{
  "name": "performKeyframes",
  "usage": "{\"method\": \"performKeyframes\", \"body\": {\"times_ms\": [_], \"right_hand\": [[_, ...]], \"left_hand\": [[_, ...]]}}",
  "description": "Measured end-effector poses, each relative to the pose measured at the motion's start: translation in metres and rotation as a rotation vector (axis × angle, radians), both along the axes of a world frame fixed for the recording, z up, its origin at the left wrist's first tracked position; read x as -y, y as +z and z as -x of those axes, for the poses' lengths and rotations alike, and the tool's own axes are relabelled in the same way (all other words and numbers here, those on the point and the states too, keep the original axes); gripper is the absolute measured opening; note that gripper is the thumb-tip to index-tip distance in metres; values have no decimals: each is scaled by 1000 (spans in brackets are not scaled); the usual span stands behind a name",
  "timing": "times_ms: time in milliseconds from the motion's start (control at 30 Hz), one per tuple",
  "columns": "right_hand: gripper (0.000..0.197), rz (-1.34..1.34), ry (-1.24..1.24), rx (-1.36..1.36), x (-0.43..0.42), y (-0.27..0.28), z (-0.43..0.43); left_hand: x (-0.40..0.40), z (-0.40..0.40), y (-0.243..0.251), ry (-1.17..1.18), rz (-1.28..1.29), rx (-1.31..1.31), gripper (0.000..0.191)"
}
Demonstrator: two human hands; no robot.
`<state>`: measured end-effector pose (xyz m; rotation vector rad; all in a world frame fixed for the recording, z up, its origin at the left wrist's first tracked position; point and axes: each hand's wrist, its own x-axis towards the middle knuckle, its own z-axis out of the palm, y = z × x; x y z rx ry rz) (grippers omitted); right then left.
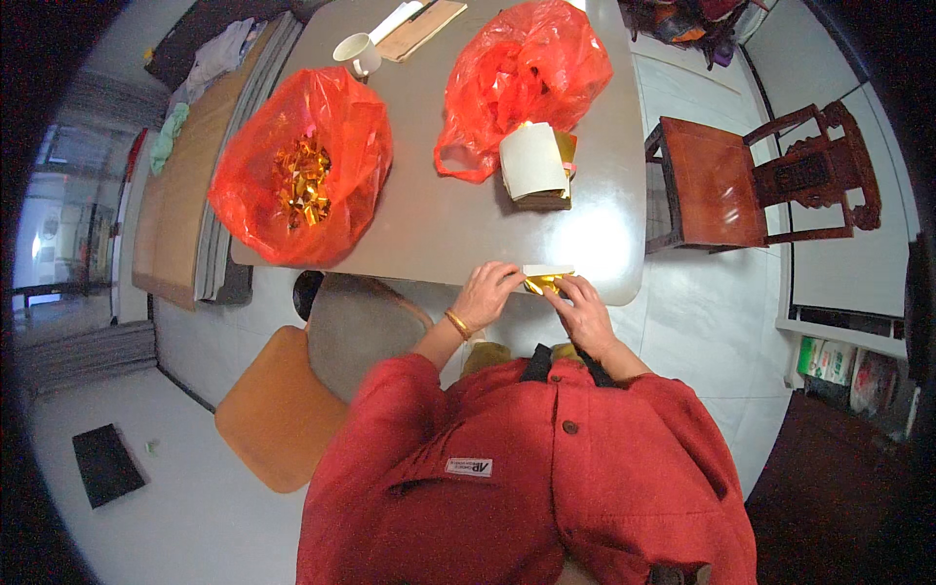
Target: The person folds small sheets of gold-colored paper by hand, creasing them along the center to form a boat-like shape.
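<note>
At the near edge of the table (417, 234), both hands hold a partly folded sheet of gold foil paper (542, 282) with a white strip along its far side. My left hand (485, 294), with a gold-coloured bracelet at the wrist, grips its left end. My right hand (583, 310) has its fingers on the right end. Just beyond lies a stack of paper sheets (535, 162), pale on top, with gold showing at its right side. An open red plastic bag (351, 212) at the left holds many shiny gold folded pieces (303, 183). Another red plastic bag (563, 58) lies behind the stack.
A white mug (357, 54) and a brown notebook (422, 29) with a pen are at the table's far left. A carved wooden chair (713, 183) stands to the right. A chair with an orange-brown backrest (281, 409) and grey seat (358, 329) is at the near left.
</note>
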<state>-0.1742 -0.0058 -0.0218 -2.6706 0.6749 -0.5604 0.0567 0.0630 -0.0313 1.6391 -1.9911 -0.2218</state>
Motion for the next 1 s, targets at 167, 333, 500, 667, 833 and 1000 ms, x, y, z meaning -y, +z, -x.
{"method": "performKeyframes", "body": {"times_ms": [167, 333, 500, 667, 833, 1000], "right_hand": [[55, -14, -17, -24, -1, 4, -1], [54, -70, -14, -26, 1, 5, 1], [57, -35, -3, -25, 2, 5, 0], [58, -36, 7, -31, 3, 3, 1], [62, -13, 28, -58, 3, 3, 2], [61, -6, 25, -96, 2, 3, 3]], "left_hand": [[5, -6, 4, -154, -81, -43, 27], [22, -10, 0, -168, -163, -118, 26], [31, -13, -2, -264, -122, -77, 18], [35, -4, -5, -153, -198, -92, 12], [48, 5, 16, -124, -380, 54, 13], [56, 14, 22, -68, -500, 182, 14]]}}
